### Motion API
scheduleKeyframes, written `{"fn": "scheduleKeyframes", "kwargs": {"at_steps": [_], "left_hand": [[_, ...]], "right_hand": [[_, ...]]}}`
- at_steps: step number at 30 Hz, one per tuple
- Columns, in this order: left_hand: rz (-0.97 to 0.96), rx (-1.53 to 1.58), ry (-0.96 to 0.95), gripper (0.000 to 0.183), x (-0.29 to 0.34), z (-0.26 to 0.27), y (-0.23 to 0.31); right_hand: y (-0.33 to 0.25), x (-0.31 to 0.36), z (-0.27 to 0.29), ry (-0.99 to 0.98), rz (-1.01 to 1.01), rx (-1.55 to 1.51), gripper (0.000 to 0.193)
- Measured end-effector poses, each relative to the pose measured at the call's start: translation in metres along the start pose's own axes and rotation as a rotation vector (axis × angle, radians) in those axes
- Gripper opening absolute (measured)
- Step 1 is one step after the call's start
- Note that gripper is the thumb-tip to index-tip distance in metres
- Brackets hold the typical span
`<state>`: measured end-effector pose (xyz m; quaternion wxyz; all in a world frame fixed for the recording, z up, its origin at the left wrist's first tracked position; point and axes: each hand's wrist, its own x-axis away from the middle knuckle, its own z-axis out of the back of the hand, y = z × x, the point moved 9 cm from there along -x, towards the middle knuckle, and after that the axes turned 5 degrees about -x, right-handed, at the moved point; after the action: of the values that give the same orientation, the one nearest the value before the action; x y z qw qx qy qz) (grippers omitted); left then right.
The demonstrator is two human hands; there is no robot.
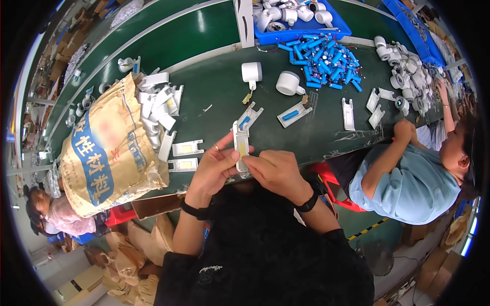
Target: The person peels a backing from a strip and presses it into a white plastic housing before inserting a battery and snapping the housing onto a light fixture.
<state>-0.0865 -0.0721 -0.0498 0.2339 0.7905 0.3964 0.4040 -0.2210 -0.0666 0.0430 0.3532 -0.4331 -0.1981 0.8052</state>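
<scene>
My left hand (217, 166) grips a slim white plastic casing (241, 143) with a yellow panel on its face, held upright over the near edge of the green table. The fingers of my right hand (275, 171) are pinched at the casing's lower end; whether something small is between them is hidden. Just beyond the casing lies a white tray-like shell with a blue battery cell (246, 121) in it. To its right rests a similar shell (295, 114) holding a blue cell. Two white round lamp heads (251, 72) stand farther back, small brown pieces by them.
A large paper sack (107, 153) spills white casings (158, 102) at left. Blue battery cells (326, 58) are heaped at the back, below a blue bin (306, 33) of white lamp heads. More lamp heads (408, 71) pile at right, near a co-worker in a blue shirt (408, 183).
</scene>
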Motion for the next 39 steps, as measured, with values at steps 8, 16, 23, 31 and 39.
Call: {"fn": "scheduleKeyframes", "kwargs": {"at_steps": [8,16,23,31,39], "left_hand": [[0.023,-0.059,0.000,0.064,-0.010,-0.009,-0.003],[0.093,-0.057,-0.073,0.062,-0.030,-0.035,-0.023],[0.160,-0.040,-0.149,0.060,-0.123,-0.118,-0.095],[-0.328,-0.762,-0.068,0.056,-0.129,-0.147,-0.085],[-0.858,-1.563,0.805,0.033,0.047,0.018,0.078]], "right_hand": [[0.017,0.006,0.009,0.010,-0.053,-0.074,0.017],[0.060,0.023,0.047,0.195,-0.224,-0.042,0.018],[0.122,0.113,0.137,0.765,-0.698,-0.454,0.009],[0.106,0.136,0.139,0.826,-0.552,-1.235,0.009],[0.085,0.095,0.010,0.436,-0.932,-1.770,0.035]]}}
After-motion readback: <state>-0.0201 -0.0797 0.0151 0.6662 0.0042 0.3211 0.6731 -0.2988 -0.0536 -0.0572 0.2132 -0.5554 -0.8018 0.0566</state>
